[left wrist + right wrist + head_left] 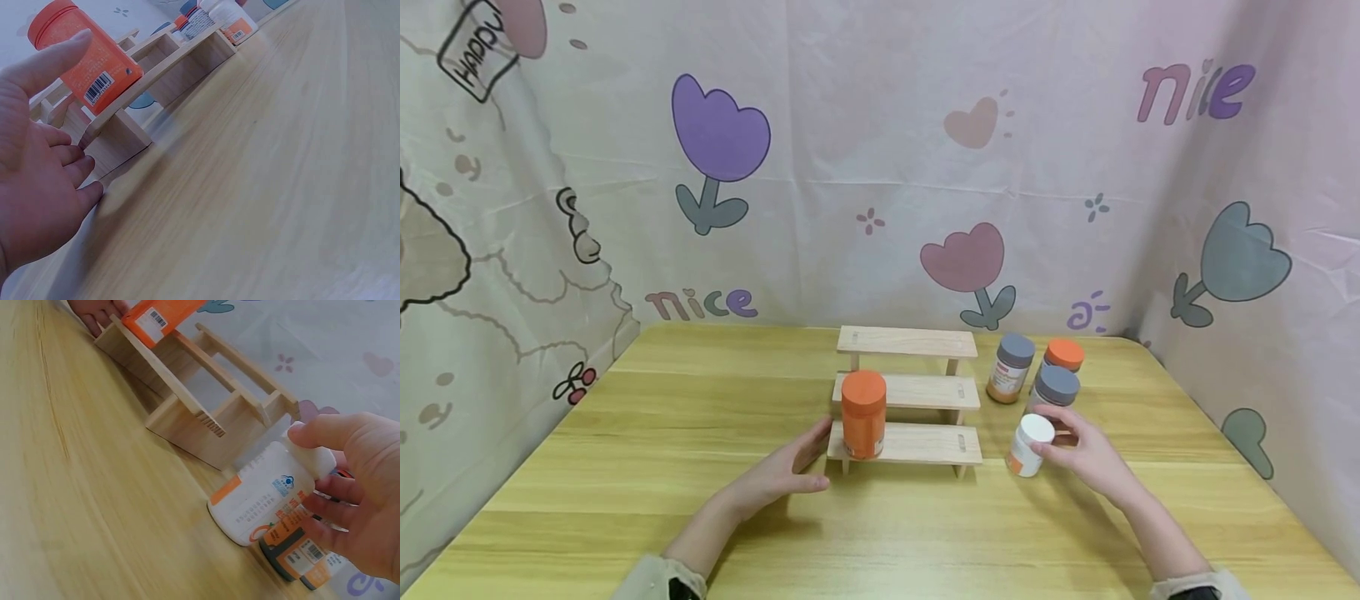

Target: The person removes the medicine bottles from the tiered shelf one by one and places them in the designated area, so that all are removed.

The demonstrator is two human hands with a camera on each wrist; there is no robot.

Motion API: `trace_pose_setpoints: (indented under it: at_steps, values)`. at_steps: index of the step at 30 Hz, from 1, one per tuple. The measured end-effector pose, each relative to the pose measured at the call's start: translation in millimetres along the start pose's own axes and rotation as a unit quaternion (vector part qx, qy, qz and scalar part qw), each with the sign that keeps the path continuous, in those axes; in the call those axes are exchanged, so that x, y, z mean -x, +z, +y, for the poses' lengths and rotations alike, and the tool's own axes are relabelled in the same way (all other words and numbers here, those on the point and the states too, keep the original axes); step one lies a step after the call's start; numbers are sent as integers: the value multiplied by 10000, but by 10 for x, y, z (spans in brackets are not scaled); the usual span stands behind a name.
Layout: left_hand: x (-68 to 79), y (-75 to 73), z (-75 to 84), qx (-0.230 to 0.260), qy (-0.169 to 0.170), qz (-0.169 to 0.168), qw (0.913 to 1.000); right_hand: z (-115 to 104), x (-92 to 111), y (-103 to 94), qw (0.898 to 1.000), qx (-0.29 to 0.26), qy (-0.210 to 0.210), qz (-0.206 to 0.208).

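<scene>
A white pill bottle with an orange-marked label is pinched at its cap by my right hand, thumb on one side and fingers on the other. In the right wrist view the bottle looks tilted. An orange jar with an orange lid stands at the left end of the lowest step of a three-step wooden rack. Beside that end is my left hand, its fingers relaxed and holding nothing. The left wrist view has its fingertips close by the rack's end; whether they touch it I cannot tell.
Right of the rack stand a grey-lidded jar, an orange-lidded jar and another grey-lidded jar, the last just behind the white bottle. A patterned cloth hangs along the back of the wooden table.
</scene>
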State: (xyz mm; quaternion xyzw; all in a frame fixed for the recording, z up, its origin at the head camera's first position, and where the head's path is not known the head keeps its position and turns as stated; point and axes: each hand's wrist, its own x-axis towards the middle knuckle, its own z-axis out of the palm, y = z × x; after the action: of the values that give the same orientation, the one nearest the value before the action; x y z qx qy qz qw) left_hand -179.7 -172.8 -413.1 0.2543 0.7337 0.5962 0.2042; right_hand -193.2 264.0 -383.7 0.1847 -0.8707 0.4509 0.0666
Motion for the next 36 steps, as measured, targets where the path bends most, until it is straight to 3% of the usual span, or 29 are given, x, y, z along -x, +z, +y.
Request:
trace_pose_setpoints:
  at_steps: [11,25,36]
  values:
    - [13,-1,7,2,3,7,10000,-88,-11,-77,9996,-34,-247,141]
    - [12,5,-14,-20,-26,41,10000,-298,-145,-120,9996,-42,-247,123]
    - [2,9,21,-35,-48,51,10000,-562,-348,0,9978,-275,-549,-258]
